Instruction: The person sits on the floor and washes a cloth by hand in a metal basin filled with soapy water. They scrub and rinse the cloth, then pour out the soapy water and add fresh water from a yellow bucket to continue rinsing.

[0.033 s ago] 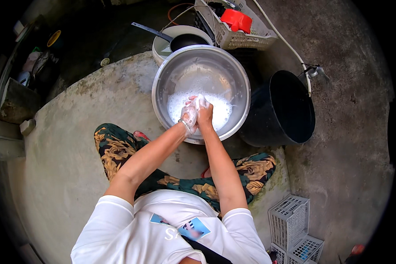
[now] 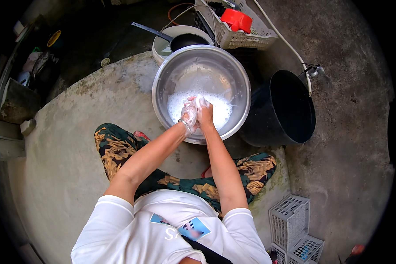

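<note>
A wide metal basin holds white soapy foam. My left hand and my right hand are pressed together over its near part, just above the suds. Lather covers much of the left hand, and a bracelet circles that wrist. The right hand's fingers curl in against the left. A white, sudsy patch shows between them at the top; whether it is a soaked cloth or only foam, I cannot make out. Both hands are closed.
Behind the basin, a dark frying pan rests on a pale tub. A tall black bucket stands to the right. Beyond are a plastic crate with a red object and a white hose. Grey baskets sit lower right.
</note>
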A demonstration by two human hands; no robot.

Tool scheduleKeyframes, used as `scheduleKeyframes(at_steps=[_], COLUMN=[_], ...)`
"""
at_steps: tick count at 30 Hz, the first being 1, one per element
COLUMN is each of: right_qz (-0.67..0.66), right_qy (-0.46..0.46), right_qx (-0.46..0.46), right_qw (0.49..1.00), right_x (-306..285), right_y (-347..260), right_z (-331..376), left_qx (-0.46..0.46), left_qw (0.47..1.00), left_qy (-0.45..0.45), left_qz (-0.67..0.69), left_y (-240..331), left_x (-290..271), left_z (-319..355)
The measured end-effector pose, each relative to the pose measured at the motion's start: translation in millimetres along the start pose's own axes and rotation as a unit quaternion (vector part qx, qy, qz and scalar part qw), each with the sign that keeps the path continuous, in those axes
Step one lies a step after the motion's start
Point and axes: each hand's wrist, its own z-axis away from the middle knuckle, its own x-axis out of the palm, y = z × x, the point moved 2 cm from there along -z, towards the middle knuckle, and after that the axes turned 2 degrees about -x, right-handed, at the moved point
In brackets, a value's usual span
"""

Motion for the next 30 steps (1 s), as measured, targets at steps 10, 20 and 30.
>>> scheduleKeyframes(at_steps=[10,20,30], right_qz=[-0.137,-0.118,0.102], right_qy=[0.014,0.137,0.156], right_qx=[0.021,0.011,-0.027], right_qw=[0.990,0.983,0.982], right_x=[-13,-13,-35], right_y=[-2,-9,-10], right_z=[3,-1,-29], left_qx=[0.046,0.327,0.248], left_qw=[0.994,0.585,0.885], left_qy=[-0.031,0.012,0.033], left_qz=[-0.097,-0.742,-0.393], left_y=[-6,9,36], left_x=[10,11,25], left_z=[-9,-17,14])
